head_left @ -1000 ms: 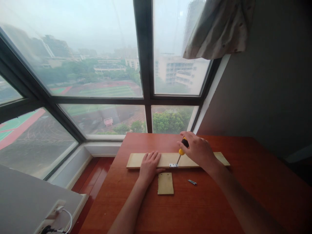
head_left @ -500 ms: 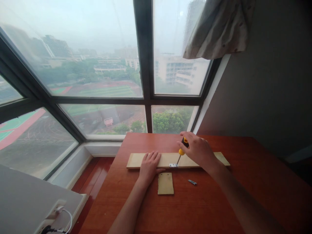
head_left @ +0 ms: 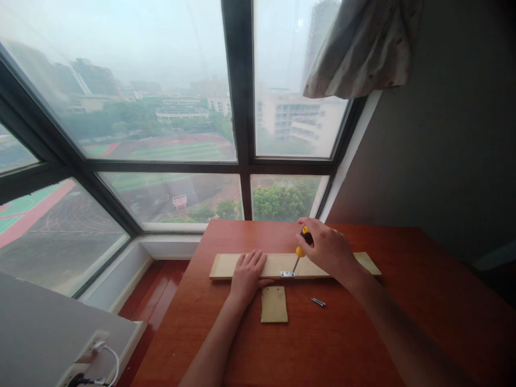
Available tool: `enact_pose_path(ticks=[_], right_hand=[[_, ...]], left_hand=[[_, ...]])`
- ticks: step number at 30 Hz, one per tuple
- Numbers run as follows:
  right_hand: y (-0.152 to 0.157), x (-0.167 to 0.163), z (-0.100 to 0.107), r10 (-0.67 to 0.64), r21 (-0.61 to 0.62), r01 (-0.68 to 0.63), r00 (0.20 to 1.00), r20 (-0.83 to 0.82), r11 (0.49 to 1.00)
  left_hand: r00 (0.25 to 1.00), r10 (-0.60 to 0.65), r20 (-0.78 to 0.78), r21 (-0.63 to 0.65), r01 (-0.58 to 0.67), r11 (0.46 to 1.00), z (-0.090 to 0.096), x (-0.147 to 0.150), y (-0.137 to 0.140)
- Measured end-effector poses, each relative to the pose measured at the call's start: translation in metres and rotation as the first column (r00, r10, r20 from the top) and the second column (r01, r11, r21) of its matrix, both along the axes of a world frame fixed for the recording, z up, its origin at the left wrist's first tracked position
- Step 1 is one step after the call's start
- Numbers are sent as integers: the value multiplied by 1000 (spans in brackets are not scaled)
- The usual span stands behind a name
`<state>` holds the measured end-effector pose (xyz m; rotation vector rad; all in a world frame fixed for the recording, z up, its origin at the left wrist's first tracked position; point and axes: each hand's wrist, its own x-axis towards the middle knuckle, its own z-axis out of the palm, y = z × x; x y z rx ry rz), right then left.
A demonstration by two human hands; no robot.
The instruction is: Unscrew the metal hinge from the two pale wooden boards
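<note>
Right hand: the right hand (head_left: 327, 249) is closed around the handle of one screwdriver (head_left: 301, 249), gripping its yellow and black handle from above.
Screwdriver: it stands tilted, its thin shaft running down and to the left, the tip set on one small metal plate (head_left: 287, 274).
Metal plate: it lies at the near edge of the long board (head_left: 278, 264), just beside the left thumb.
Left hand: the left hand (head_left: 247, 272) lies flat, fingers together and stretched out, palm pressed on the long board; it grips nothing.
Boards, two: one long pale board lies across the table (head_left: 403, 322) from left to right; one small board (head_left: 274, 303) lies flat just in front of it, near the left wrist.
Screws: a small dark metal piece (head_left: 318, 302) lies on the table to the right of the small board; whether it is one screw or two, I cannot tell.
Window: one large window (head_left: 161, 134) behind the table.
</note>
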<state>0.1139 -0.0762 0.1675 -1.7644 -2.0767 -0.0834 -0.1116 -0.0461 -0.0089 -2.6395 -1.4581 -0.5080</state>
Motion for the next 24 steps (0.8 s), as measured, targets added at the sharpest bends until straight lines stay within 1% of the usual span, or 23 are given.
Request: enact_pose_path(ticks=[6,12,18,24], right_hand=[[-1,1,1,61,12,-60,998,-26,998],[0,1,0,-3,22,3,1000,2,1000],[0,2,-1,81,33,-80,996,-35,996],[3,2,-2,-14,44,13,1000,24,999]], left_hand=[[1000,-4,3,12,4,1000,-1,0,1],[1000,3,2,5,-3,1000,0,1,0],[1000,0,-10,19,1,1000,0,0,0],[1000,2,-12,17,-1,1000,-1,0,0]])
